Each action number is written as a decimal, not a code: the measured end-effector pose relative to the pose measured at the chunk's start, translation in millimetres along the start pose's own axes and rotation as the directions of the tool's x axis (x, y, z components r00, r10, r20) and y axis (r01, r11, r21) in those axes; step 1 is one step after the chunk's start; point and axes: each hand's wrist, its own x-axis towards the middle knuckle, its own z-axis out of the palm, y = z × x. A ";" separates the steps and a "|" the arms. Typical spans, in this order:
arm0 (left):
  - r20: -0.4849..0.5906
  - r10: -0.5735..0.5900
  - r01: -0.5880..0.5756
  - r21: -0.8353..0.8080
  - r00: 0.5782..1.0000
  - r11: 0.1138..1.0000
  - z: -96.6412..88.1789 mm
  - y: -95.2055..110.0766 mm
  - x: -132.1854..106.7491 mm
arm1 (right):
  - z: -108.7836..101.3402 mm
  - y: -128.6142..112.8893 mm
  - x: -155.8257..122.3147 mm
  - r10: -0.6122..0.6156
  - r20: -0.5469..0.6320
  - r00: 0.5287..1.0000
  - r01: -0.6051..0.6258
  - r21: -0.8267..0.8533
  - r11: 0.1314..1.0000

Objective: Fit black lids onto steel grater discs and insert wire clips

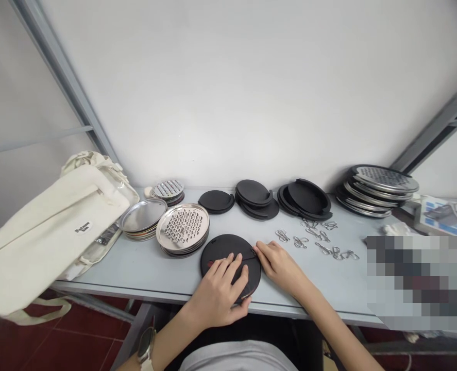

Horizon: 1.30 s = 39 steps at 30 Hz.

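Observation:
A round black disc (pixel 228 245) with a thin line across it and a small red mark lies near the table's front edge. My left hand (pixel 222 291) holds it down, the fingers spread over its top and the thumb against its near rim. At the disc's right rim, my right hand (pixel 276 263) pinches with thumb and forefinger; a small dark bit shows at the tips, too small to make out. Bent wire clips (pixel 300 242) lie loose to the right. Left of the disc is a stack of round metal graters (pixel 184 229), teeth upward.
Behind are plain metal discs (pixel 145 215), smaller grater plates (pixel 169 189), black discs (pixel 216 201), more black discs (pixel 253 193) and black rimmed holders (pixel 307 198). A grater stack with black rims (pixel 385 178) stands far right. A cream bag (pixel 58 232) overhangs the left end.

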 end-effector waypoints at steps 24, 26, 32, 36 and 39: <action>-0.037 -0.009 0.010 0.026 0.999 1.000 2.2 1.3 0.6 | -3.4 -3.7 -0.1 -0.023 -0.056 0.998 0.025 0.032 0.999; -0.037 -0.010 0.011 0.024 0.999 1.000 2.0 1.4 0.8 | -2.9 -4.0 0.2 -0.016 -0.042 0.999 0.018 0.040 0.999; -0.043 -0.007 0.008 0.019 0.999 1.000 0.8 1.6 0.7 | -0.5 -2.0 0.7 -0.013 -0.038 0.999 0.014 0.024 1.000; -0.032 -0.010 0.011 0.019 0.999 1.000 -0.4 0.8 1.5 | -1.6 -2.1 0.8 -0.016 -0.040 0.999 0.018 0.033 0.999; 0.001 -0.008 0.008 0.010 1.000 1.000 -1.4 0.0 1.7 | -3.1 -2.1 1.2 -0.020 -0.024 1.000 0.021 0.059 0.998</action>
